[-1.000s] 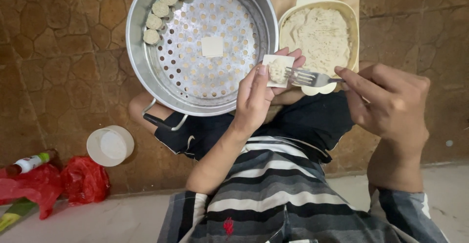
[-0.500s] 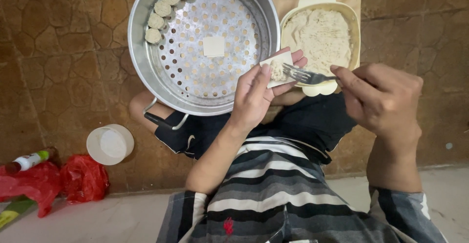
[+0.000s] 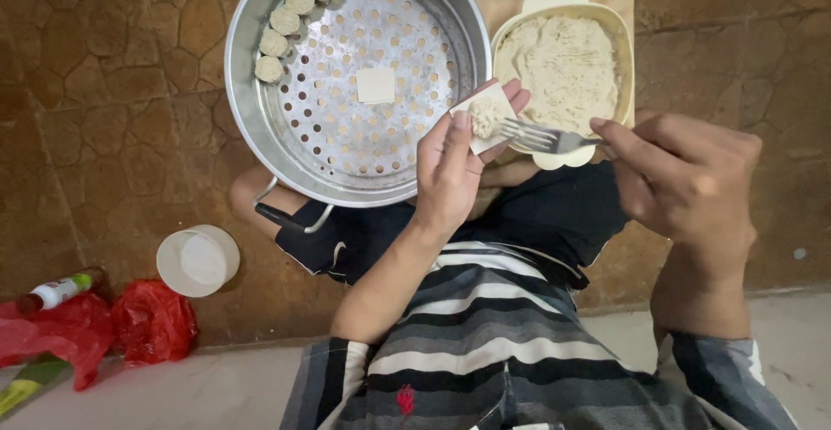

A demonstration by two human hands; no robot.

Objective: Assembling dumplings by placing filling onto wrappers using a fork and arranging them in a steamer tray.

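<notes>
Wrapper [image 3: 486, 112] flat in left hand [image 3: 450, 170] grip above steamer [image 3: 260, 127] rim, now bearing filling lump; fork [image 3: 545, 138] pinched in right hand [image 3: 684, 179], tines at wrapper edge since leaving bowl [image 3: 625, 49] — loading apparently done.

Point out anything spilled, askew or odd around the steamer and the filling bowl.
Nothing is spilled. One thing stands out: a lone flat wrapper lies unfilled mid-tray in the steamer, apart from the five dumplings along the rim. The filling bowl sits level.
</notes>
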